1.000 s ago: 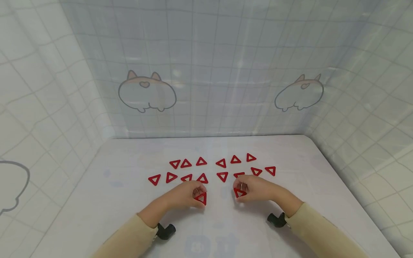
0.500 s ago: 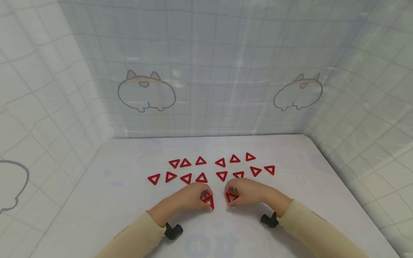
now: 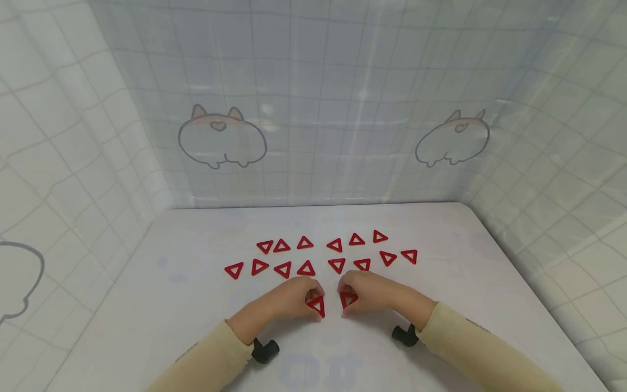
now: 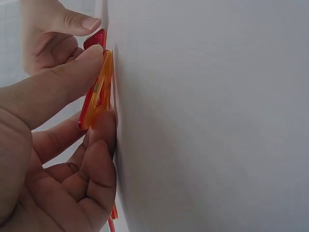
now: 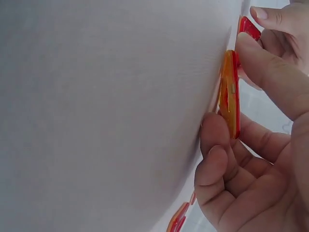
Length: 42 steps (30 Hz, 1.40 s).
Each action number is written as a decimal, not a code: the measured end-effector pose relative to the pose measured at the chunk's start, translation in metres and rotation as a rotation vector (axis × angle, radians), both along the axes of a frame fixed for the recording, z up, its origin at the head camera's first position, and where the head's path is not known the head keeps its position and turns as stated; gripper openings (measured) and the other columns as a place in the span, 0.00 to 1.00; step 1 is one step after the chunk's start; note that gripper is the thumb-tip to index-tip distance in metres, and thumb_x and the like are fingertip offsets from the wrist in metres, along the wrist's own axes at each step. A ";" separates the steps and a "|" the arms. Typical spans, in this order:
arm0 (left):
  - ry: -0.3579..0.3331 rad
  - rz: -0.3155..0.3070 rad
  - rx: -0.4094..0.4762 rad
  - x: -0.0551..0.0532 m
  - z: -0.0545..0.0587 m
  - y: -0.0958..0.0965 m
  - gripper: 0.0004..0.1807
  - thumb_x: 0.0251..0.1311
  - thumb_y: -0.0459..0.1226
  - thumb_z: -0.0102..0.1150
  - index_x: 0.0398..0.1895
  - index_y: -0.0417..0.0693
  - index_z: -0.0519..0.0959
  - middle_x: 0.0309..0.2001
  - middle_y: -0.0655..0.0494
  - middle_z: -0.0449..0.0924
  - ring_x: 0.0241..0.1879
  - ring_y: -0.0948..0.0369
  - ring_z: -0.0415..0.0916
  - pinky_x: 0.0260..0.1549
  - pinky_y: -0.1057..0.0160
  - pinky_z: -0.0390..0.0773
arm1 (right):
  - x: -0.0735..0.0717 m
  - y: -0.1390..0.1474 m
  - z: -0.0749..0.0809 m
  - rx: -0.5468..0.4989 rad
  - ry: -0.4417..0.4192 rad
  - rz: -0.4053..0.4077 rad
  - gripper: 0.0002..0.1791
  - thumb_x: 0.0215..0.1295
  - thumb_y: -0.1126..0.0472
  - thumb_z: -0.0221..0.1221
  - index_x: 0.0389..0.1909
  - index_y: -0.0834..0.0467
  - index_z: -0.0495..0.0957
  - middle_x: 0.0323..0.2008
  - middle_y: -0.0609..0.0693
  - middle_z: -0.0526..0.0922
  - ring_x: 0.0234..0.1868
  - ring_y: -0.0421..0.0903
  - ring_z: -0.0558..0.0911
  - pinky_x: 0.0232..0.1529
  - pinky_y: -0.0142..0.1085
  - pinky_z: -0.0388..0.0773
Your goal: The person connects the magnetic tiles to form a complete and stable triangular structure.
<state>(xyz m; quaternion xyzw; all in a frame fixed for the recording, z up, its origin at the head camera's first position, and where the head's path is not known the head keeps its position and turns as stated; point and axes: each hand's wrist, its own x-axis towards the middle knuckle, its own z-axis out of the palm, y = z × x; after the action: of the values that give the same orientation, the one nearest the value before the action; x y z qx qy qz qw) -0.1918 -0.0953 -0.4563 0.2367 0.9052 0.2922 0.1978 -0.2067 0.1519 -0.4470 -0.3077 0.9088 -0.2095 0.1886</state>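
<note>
My left hand [image 3: 295, 298] pinches a hollow triangular piece [image 4: 105, 79] between thumb and fingers, low over the white table. Seen edge-on in the left wrist view, this piece has a red face and an orange one. Opposite it, my right hand [image 3: 370, 289] pinches a matching triangle [image 5: 232, 96], also red and orange. A narrow gap separates the two held triangles in the head view. Just beyond the hands, several more red triangles [image 3: 336, 260] lie flat in two rough rows, pointing various ways.
The white table [image 3: 196, 310] meets a grid-patterned curtain [image 3: 318, 163] at the back, with similar sheets on both sides. Black wrist devices [image 3: 265, 352] stick out below both sleeves, close above the tabletop.
Both hands have come closer together and slightly nearer to me, each carrying its triangle. In the last half second only the right hand shifts a little left. The triangles on the table stay put.
</note>
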 end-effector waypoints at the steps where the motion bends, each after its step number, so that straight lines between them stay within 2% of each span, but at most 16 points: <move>1: -0.004 0.004 0.000 0.000 0.000 0.000 0.22 0.48 0.46 0.79 0.46 0.57 0.82 0.35 0.68 0.76 0.36 0.65 0.73 0.39 0.66 0.78 | 0.000 0.000 0.000 0.001 -0.004 -0.006 0.25 0.51 0.47 0.76 0.49 0.49 0.80 0.37 0.36 0.77 0.39 0.36 0.76 0.42 0.32 0.78; 9: -0.002 0.039 0.012 0.007 0.004 0.001 0.18 0.49 0.41 0.78 0.43 0.53 0.82 0.32 0.65 0.76 0.33 0.63 0.72 0.35 0.65 0.77 | 0.002 0.001 0.004 -0.003 -0.043 -0.043 0.22 0.53 0.55 0.76 0.48 0.50 0.82 0.39 0.38 0.79 0.39 0.37 0.77 0.42 0.32 0.79; 15: 0.015 0.068 0.003 0.011 0.003 0.005 0.18 0.49 0.42 0.78 0.41 0.54 0.81 0.32 0.65 0.76 0.32 0.64 0.72 0.34 0.66 0.77 | 0.002 -0.002 0.002 -0.027 -0.066 -0.029 0.20 0.53 0.53 0.76 0.46 0.49 0.82 0.34 0.37 0.78 0.36 0.38 0.76 0.39 0.31 0.78; 23: 0.006 0.097 -0.007 0.009 -0.002 0.011 0.18 0.48 0.43 0.79 0.41 0.55 0.81 0.32 0.67 0.76 0.32 0.64 0.73 0.35 0.65 0.77 | 0.001 -0.009 -0.004 -0.055 -0.109 -0.004 0.19 0.53 0.53 0.76 0.44 0.46 0.80 0.32 0.37 0.78 0.34 0.37 0.77 0.38 0.30 0.78; 33: 0.017 0.080 -0.003 0.011 0.001 0.013 0.18 0.48 0.41 0.79 0.41 0.54 0.81 0.32 0.67 0.77 0.32 0.65 0.73 0.36 0.65 0.77 | 0.002 -0.013 -0.005 -0.065 -0.091 0.014 0.18 0.54 0.55 0.75 0.44 0.49 0.80 0.31 0.37 0.78 0.34 0.37 0.76 0.38 0.31 0.77; 42: -0.009 0.081 0.010 0.010 0.001 0.014 0.18 0.48 0.41 0.78 0.41 0.55 0.81 0.33 0.67 0.77 0.34 0.65 0.74 0.37 0.65 0.78 | 0.003 -0.015 -0.004 -0.066 -0.103 -0.003 0.18 0.54 0.56 0.75 0.44 0.48 0.79 0.31 0.37 0.78 0.33 0.37 0.77 0.36 0.30 0.78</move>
<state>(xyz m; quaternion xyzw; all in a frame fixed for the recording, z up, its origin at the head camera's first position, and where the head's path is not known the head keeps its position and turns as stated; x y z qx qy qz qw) -0.1819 -0.0814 -0.4557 0.1997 0.9117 0.3057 0.1885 -0.2032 0.1371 -0.4510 -0.3014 0.8909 -0.2551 0.2245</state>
